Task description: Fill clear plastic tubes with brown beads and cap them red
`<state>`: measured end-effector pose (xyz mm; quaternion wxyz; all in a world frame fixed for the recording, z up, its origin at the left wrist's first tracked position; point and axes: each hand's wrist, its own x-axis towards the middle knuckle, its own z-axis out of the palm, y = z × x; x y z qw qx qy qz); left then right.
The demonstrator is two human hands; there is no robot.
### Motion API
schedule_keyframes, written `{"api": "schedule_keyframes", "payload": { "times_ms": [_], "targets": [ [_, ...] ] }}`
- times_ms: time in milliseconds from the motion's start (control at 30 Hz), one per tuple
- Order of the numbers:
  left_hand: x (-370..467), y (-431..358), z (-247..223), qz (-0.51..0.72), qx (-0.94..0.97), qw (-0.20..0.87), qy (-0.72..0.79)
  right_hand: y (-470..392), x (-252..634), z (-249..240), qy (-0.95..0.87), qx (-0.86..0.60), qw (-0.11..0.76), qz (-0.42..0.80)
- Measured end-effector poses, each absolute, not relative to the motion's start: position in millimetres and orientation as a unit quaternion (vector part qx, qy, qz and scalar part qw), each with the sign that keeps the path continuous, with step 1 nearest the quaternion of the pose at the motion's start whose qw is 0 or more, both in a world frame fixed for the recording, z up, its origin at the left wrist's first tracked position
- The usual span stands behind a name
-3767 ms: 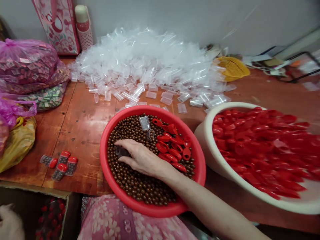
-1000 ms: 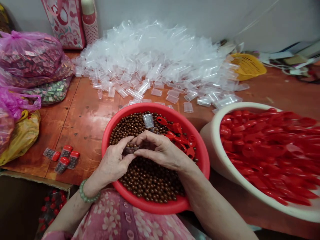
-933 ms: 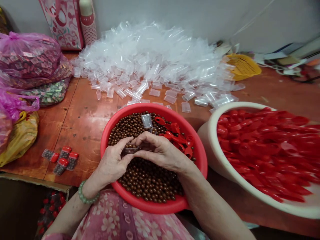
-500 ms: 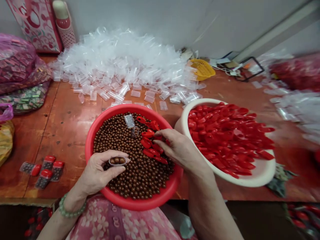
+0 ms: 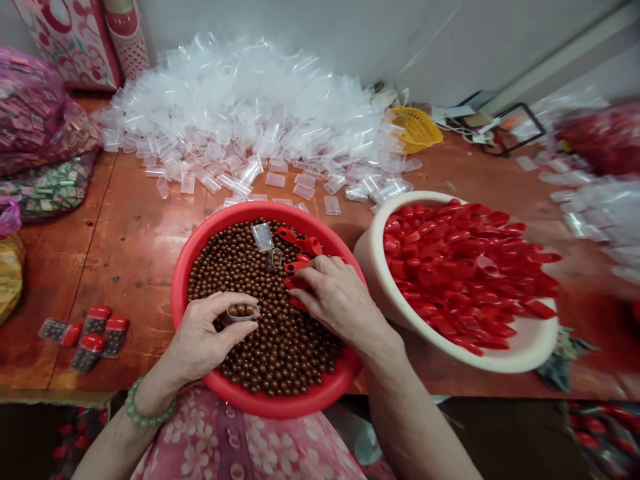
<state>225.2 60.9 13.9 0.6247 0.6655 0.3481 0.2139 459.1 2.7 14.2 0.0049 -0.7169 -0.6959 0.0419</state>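
Observation:
My left hand (image 5: 213, 333) pinches a clear plastic case (image 5: 243, 312) with brown balls showing in its open end. It is over the left part of a red basin (image 5: 181, 267) filled with small brown balls (image 5: 270, 347). On the basin's right side, my right hand (image 5: 333, 293) has its fingers curled down onto several red caps (image 5: 296, 267) lying on the balls. Whether it grips one of them is hidden by the fingers. Two more clear cases (image 5: 262, 237) rest on the balls near the far side.
A white basin (image 5: 373, 247) heaped with red caps (image 5: 450, 267) stands at the right. Behind lies a large pile of clear cases (image 5: 240, 113). Several filled, capped cases (image 5: 90, 343) lie at the left, near plastic bags (image 5: 40, 133). A yellow basket (image 5: 416, 130) is at the back.
My right hand has moved left and slightly down over the red caps, covering more of them. My left hand still holds the case, a little lower relative to the basin.

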Motion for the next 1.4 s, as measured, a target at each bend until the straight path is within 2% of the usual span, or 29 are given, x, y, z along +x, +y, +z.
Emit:
{"api": "schedule_keyframes", "payload": {
  "times_ms": [167, 267, 367, 433, 567, 667, 800, 967, 1200, 1400],
  "targets": [
    [227, 62, 13, 0.207, 0.697, 0.595, 0.342, -1, 458, 8, -0.7, -0.714, -0.005, 0.035],
    [227, 62, 13, 0.206, 0.698, 0.597, 0.338, -5, 457, 8, -0.7, -0.713, 0.031, 0.035],
    [226, 62, 13, 0.21, 0.694, 0.603, 0.333, -11, 456, 11, -0.69, -0.707, 0.145, 0.053],
    [226, 62, 14, 0.208, 0.694, 0.606, 0.329, -13, 453, 14, -0.66, -0.704, 0.236, 0.111],
    [226, 62, 14, 0.207, 0.693, 0.607, 0.331, -11, 442, 16, -0.526, -0.673, 0.41, 0.32],
    [227, 61, 12, 0.207, 0.685, 0.613, 0.336, -7, 433, 15, -0.409, -0.617, 0.488, 0.463],
    [229, 60, 8, 0.204, 0.662, 0.637, 0.338, -1, 424, 15, -0.328, -0.556, 0.504, 0.574],
    [230, 61, 7, 0.211, 0.641, 0.663, 0.325, 6, 416, 18, -0.306, -0.531, 0.502, 0.609],
    [230, 61, 6, 0.233, 0.577, 0.729, 0.285, 8, 409, 17, -0.37, -0.578, 0.498, 0.53],
    [231, 61, 4, 0.247, 0.563, 0.721, 0.319, 11, 403, 19, -0.513, -0.57, 0.475, 0.433]
  ]
}}
